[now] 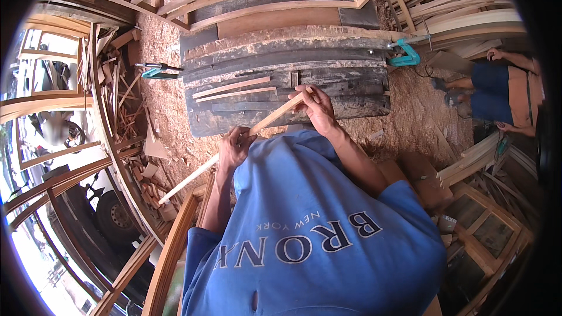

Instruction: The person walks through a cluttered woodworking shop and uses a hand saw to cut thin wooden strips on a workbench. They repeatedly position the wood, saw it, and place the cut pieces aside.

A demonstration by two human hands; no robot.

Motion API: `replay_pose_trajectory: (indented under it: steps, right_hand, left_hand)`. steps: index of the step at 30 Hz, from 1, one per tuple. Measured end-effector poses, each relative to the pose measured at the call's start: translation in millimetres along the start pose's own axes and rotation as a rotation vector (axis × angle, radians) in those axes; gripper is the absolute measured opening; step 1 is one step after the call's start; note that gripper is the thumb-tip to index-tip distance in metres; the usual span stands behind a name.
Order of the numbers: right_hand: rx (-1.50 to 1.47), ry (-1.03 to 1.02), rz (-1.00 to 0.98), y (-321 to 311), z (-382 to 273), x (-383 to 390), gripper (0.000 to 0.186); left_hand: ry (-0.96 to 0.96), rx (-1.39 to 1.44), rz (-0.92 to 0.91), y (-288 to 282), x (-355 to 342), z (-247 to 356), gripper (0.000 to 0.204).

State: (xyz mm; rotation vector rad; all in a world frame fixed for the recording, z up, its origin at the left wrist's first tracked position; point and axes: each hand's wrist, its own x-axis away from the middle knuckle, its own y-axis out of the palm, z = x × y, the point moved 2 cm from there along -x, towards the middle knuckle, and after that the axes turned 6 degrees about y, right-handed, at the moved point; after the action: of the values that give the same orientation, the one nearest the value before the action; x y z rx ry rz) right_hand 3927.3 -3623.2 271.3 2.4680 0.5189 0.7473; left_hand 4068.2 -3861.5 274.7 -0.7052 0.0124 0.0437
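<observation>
A long, narrow wooden strip (269, 118) runs diagonally in front of my blue shirt, its pale lower end reaching down to the left. My left hand (237, 146) is closed round the middle of the strip. Higher up and to the right, my right hand (316, 108) grips its upper end between thumb and fingers. Behind my hands is a dark, worn workbench (351, 105) with thin loose strips (231, 85), a bluish flat bar (246, 107) and a small wooden block (295, 78) lying on it.
Teal clamps (404, 54) (157, 71) sit at both bench ends. Wooden frames (263, 9) stand beyond it. Offcuts (123, 82) and shavings (158, 41) cover the floor. A person in orange and dark blue (521, 93) is at the right. Vehicle wheels (117, 215) show past the left frames.
</observation>
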Motion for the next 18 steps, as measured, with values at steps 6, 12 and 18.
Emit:
replay_pose_trajectory:
  steps: [6,12,18]
  right_hand:
    - [0.192,0.071,0.165,-32,-12,-20,0.03]
    - [0.201,0.224,0.226,-37,-3,-32,0.044]
    - [0.128,0.306,0.177,-34,12,-33,0.054]
  left_hand:
    - [-0.094,-0.04,-0.065,5,-29,2,0.022]
    - [-0.113,-0.023,-0.182,-2,-45,-17,0.026]
    - [-0.051,-0.016,-0.212,-26,-64,-41,0.034]
